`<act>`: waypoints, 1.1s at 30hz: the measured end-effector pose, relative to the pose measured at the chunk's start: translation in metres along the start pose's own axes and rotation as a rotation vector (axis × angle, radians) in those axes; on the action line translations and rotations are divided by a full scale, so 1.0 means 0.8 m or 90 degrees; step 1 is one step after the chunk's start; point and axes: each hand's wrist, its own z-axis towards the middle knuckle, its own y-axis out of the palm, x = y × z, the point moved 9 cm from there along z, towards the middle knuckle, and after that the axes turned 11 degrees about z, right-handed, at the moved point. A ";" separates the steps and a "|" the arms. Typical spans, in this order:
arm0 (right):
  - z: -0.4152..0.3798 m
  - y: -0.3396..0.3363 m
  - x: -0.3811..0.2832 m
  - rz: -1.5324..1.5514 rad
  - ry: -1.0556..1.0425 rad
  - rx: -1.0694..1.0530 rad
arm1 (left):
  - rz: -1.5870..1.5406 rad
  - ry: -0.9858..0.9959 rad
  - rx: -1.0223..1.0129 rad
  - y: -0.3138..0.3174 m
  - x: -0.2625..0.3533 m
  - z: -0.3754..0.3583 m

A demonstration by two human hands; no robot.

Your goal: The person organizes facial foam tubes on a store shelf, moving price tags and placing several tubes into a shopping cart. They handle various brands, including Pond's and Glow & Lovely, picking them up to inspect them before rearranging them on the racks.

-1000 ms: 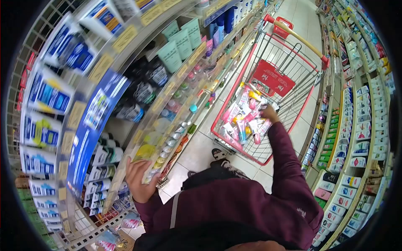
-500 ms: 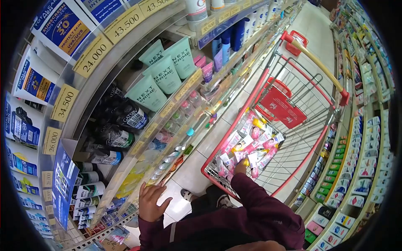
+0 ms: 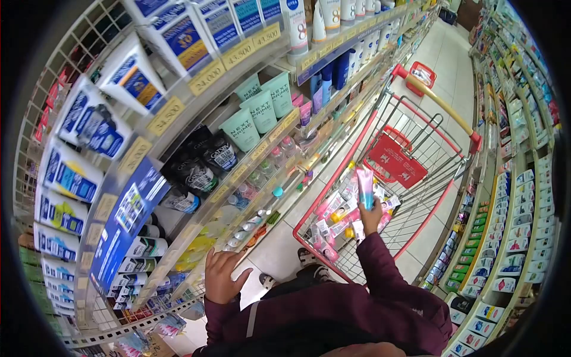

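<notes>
"Where does the head view look from?"
"High up on the wearer, forward and steeply down past their own torso (image 3: pixel 339 315), which fills the lower edge."
"And the cart (image 3: pixel 395 157)?"
"Seen from above, beyond its near edge; the handle (image 3: pixel 440 106) crosses its far end."
"What flanks it?"
"The left shelves (image 3: pixel 205 80), close and large; the right shelves (image 3: pixel 486 238) curve along the other side."

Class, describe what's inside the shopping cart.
Pink, white and yellow packages lie heaped in the cart; the right hand holds a pink-and-blue tube above them. What lies underneath is hidden.
</notes>
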 end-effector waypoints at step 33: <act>-0.140 0.070 -0.579 0.513 -0.480 -0.264 | 0.052 -0.098 0.234 -0.114 -0.013 -0.154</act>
